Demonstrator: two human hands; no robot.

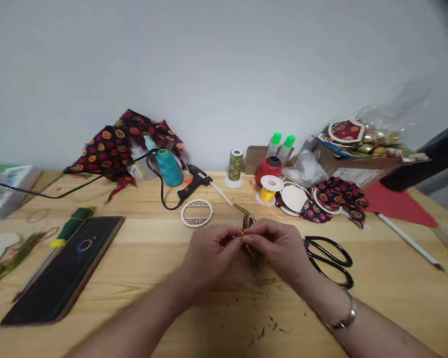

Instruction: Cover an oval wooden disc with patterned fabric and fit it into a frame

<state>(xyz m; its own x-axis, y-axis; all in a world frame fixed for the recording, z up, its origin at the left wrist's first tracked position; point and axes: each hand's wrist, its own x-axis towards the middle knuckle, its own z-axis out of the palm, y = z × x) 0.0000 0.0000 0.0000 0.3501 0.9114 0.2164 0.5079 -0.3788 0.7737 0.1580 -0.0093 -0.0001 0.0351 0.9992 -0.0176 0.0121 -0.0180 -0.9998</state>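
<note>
My left hand (211, 251) and my right hand (281, 246) meet fingertip to fingertip above the middle of the table. Both pinch a short bit of orange-yellow thread (244, 232). Just behind and below the fingertips is a small dark brown piece (248, 222), mostly hidden by the hands, so I cannot tell its kind. Black-handled scissors (330, 258) lie by my right wrist, their blades out of sight. Beyond the hands stands a spool of yellow thread (268, 193), with loose yellow strands in front. An oval wooden frame (196, 214) with lattice strips lies past my left hand.
A glue gun (194, 183) with its black cord, a teal thread cone (169, 168), a green spool (235, 166) and patterned fabric (123, 139) line the back. A phone (65, 271) lies left. A box (351, 166) and white pencil (410, 241) are right. Dark scraps dot the front.
</note>
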